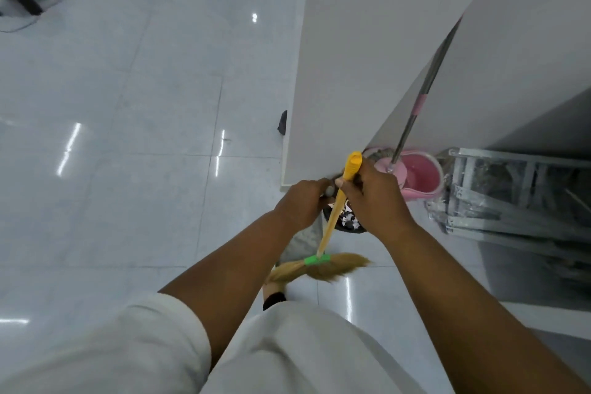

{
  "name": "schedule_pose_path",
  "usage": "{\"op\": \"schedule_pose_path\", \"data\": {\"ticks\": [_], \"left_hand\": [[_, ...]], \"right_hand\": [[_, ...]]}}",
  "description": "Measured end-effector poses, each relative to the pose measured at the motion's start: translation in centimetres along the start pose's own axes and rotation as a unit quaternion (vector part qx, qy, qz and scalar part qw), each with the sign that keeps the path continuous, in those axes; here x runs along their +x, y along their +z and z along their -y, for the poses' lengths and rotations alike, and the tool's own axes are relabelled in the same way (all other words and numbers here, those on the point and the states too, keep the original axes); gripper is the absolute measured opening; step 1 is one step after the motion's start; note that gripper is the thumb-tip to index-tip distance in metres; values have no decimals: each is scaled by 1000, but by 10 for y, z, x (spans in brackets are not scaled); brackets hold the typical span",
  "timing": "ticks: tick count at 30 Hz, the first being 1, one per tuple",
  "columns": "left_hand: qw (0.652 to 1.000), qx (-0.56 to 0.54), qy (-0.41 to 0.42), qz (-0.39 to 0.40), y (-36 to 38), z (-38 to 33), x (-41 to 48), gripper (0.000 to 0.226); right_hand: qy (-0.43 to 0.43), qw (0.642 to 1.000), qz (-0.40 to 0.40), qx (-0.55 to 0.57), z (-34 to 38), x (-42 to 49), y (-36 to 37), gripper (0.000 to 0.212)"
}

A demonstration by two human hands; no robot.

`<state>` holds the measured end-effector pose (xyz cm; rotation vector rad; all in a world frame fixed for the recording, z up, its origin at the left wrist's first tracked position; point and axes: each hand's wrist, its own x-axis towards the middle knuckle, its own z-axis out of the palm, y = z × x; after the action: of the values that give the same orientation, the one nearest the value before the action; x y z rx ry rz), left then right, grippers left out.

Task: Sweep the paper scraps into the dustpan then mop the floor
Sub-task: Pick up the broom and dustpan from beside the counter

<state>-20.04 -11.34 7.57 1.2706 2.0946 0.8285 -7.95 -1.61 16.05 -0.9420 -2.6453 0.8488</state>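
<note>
Your white garment fills the bottom of the frame, both forearms reaching up from it to meet at centre. Your hands sit close together, almost touching: the right hand (pixel 374 198) is wrapped round the broom (pixel 331 227) just below its yellow grip, and the left hand (pixel 303 201) is curled over a grey knob that looks like the dustpan handle (pixel 329 190) — I cannot tell for sure. Right under your hands the dark dustpan (pixel 355 229) holds the paper scraps (pixel 348 219); the broom's bristles hang lower in the frame, near your foot.

Sweeping looks done, so mopping is what is left. Mind these from here:

- With both tools bunched in one spot, a tilt of the dustpan would likely tip the scraps back onto the floor (pixel 128 137).
- The pink bucket (pixel 422 179) stands just right of your hands, and the mop (pixel 425 86) leans from it against the wall — a swing of the broom could knock the pole over.
- The metal frame (pixel 511 195) at right could snag a tool.
</note>
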Motion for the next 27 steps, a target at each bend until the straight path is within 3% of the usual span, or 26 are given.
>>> {"op": "schedule_pose_path", "data": {"ticks": [8, 20, 27], "left_hand": [[999, 16, -29, 18, -4, 43, 54, 14], [989, 6, -143, 25, 40, 107, 120, 20], [988, -17, -155, 1, 58, 121, 151, 19]], "right_hand": [[68, 997, 20, 23, -28, 50, 25, 17], [85, 991, 83, 55, -88, 110, 92, 16], [81, 990, 88, 69, -108, 140, 109, 12]]}}
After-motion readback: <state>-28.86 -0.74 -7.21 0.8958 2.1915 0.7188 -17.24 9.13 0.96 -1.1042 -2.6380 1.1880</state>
